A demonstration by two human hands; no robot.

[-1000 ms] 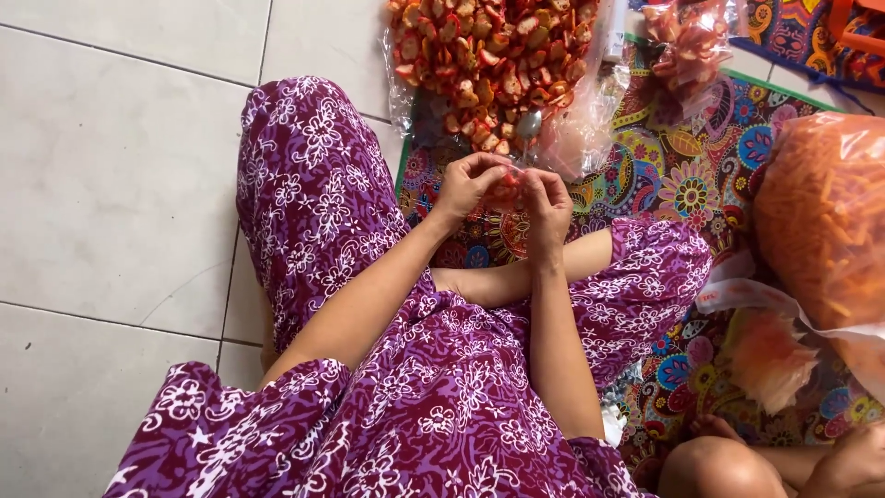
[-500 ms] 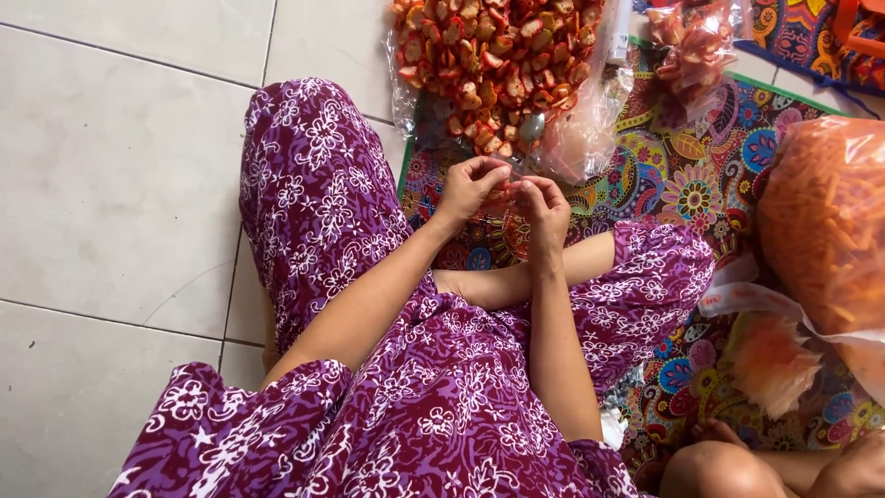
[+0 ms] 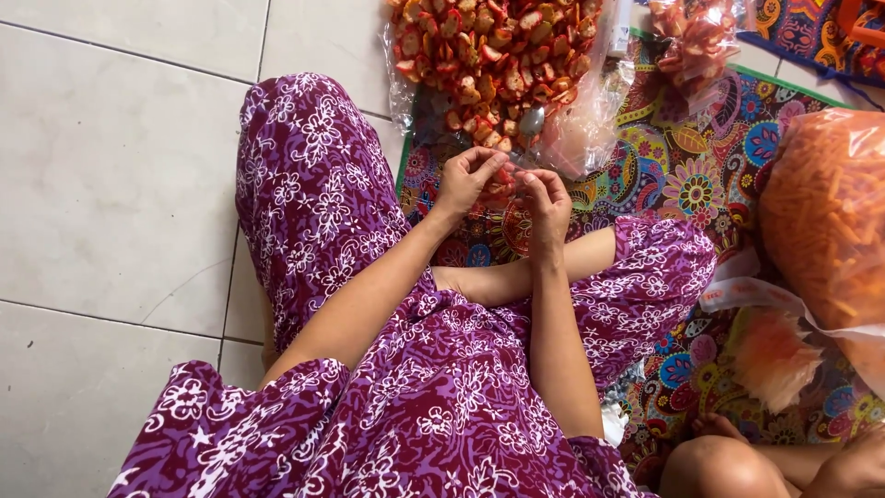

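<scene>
Holding small clear packet (image 3: 510,173), both hands (image 3: 509,192)

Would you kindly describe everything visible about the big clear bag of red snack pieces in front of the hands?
The clear plastic bag lies open on the patterned mat by the tiled floor, spilling glossy red and orange chunky pieces. Its thin film is crinkled, and its top runs out of view. The left hand and right hand work just below its near edge.

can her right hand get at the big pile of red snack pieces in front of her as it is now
Probably yes: the right hand is just below the pile of red snack pieces in its opened clear plastic, with nothing between them.
</scene>
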